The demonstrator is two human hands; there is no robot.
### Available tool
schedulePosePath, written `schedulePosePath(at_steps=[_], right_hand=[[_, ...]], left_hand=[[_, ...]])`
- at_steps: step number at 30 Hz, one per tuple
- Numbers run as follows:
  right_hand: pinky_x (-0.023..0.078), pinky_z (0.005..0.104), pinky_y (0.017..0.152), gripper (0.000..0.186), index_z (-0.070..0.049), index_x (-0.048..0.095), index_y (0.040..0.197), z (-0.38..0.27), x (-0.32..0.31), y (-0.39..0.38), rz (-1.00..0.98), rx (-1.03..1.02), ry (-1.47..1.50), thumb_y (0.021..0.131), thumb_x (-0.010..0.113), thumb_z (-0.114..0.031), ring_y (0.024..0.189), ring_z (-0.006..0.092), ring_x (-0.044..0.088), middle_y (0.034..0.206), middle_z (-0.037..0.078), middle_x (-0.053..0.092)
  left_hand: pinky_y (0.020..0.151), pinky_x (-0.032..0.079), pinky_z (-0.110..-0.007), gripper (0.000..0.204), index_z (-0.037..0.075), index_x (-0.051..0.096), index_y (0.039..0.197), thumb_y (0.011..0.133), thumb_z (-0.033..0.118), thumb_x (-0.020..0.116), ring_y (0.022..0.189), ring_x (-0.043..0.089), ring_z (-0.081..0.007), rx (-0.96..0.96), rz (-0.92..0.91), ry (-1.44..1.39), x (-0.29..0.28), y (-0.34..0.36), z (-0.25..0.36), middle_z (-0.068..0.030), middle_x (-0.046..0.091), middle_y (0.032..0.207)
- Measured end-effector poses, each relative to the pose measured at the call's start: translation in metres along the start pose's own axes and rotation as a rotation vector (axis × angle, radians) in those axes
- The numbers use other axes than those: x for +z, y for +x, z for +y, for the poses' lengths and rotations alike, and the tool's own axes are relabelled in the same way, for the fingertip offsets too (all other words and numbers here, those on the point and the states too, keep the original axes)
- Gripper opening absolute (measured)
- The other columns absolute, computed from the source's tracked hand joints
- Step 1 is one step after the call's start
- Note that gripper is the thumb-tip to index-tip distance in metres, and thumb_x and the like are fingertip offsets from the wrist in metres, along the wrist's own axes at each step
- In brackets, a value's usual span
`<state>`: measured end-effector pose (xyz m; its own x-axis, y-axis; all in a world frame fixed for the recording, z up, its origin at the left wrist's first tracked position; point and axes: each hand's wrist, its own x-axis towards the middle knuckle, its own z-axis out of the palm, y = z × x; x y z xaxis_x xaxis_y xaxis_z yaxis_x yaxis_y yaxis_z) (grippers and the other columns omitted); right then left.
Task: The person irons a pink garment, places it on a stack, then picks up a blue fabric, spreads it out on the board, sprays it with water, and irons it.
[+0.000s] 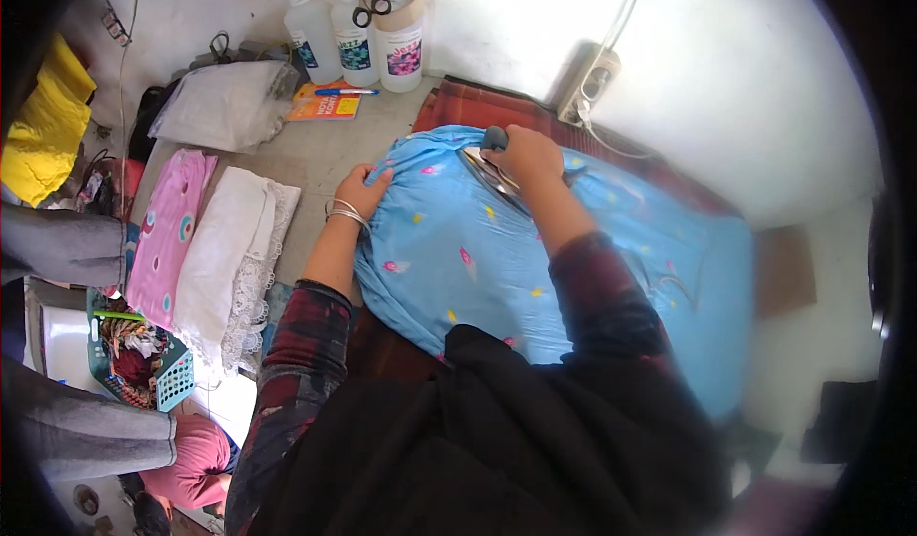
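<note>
"So, labels [404, 56]?"
"Flowery ones, on bottles [387, 28] by the white wall [707, 68]."
"Hands?"
"The right hand [530, 157] curls around the handle of the iron [491, 170], atop the cloth [435, 249]; the left hand [360, 194], slightly spread, touches its edge, grip unclear."
"Cloth?"
"Blue, pink-and-yellow motifs, creased, over a reddish mat [482, 104]."

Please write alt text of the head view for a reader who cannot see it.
A person's right hand holds a clothes iron over light-blue patterned fabric, while the left hand touches the fabric's edge. To the left lie a folded pink cloth and a white lace-trimmed cloth; three bottles stand by the wall.
</note>
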<state>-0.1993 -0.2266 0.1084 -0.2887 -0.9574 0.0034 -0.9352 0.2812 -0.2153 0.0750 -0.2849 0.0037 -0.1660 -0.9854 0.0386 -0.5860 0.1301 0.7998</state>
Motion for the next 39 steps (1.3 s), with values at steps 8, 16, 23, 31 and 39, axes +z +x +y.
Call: schedulePosePath(at_steps=[8,16,23,31,39], right_hand=[[0.051,0.0431,0.073,0.038,-0.017,0.067,0.089,-0.040,0.007,-0.058,-0.242,-0.344,-0.082,0.068,0.072,-0.049,0.085,0.0306,0.066,0.087,0.010,0.068],[0.051,0.0435,0.075,0.044,-0.013,0.067,0.093,-0.061,0.014,-0.002,-0.042,-0.268,0.021,0.071,0.071,-0.051,0.088,0.0321,0.065,0.091,0.013,0.068],[0.051,0.0434,0.075,0.044,-0.013,0.067,0.093,-0.088,0.023,-0.024,-0.134,-0.286,0.006,0.072,0.070,-0.051,0.087,0.0318,0.065,0.089,0.012,0.068],[0.051,0.0425,0.075,0.043,-0.013,0.068,0.094,-0.089,0.022,-0.021,-0.143,-0.477,-0.056,0.071,0.071,-0.050,0.088,0.0300,0.065,0.091,0.011,0.068],[0.050,0.0410,0.072,0.047,-0.014,0.068,0.093,-0.092,0.014,0.013,-0.189,-0.650,-0.130,0.068,0.072,-0.053,0.085,0.0292,0.066,0.087,0.010,0.068]], left_hand=[[0.079,0.049,-0.034,0.036,0.005,0.062,0.105,0.090,0.037,0.057,0.087,0.065,-0.0240,0.006,0.166,-0.002,0.014,0.005,-0.025,-0.0144,0.068,0.096],[0.071,0.049,-0.033,0.029,0.005,0.067,0.095,0.090,0.032,0.058,0.074,0.064,-0.0216,-0.072,0.214,-0.021,0.006,0.012,-0.020,-0.0110,0.068,0.081],[0.073,0.050,-0.033,0.029,0.006,0.067,0.097,0.090,0.033,0.058,0.075,0.064,-0.0216,-0.098,0.258,-0.066,0.007,0.014,-0.028,-0.0116,0.068,0.081],[0.071,0.051,-0.040,0.034,0.005,0.066,0.090,0.086,0.038,0.061,0.077,0.066,-0.0316,-0.008,0.277,0.227,-0.025,0.008,-0.029,-0.0145,0.068,0.080],[0.072,0.052,-0.038,0.040,0.005,0.068,0.084,0.081,0.044,0.067,0.077,0.066,-0.0310,0.003,-0.080,0.277,-0.048,0.012,-0.017,-0.0153,0.069,0.083]])
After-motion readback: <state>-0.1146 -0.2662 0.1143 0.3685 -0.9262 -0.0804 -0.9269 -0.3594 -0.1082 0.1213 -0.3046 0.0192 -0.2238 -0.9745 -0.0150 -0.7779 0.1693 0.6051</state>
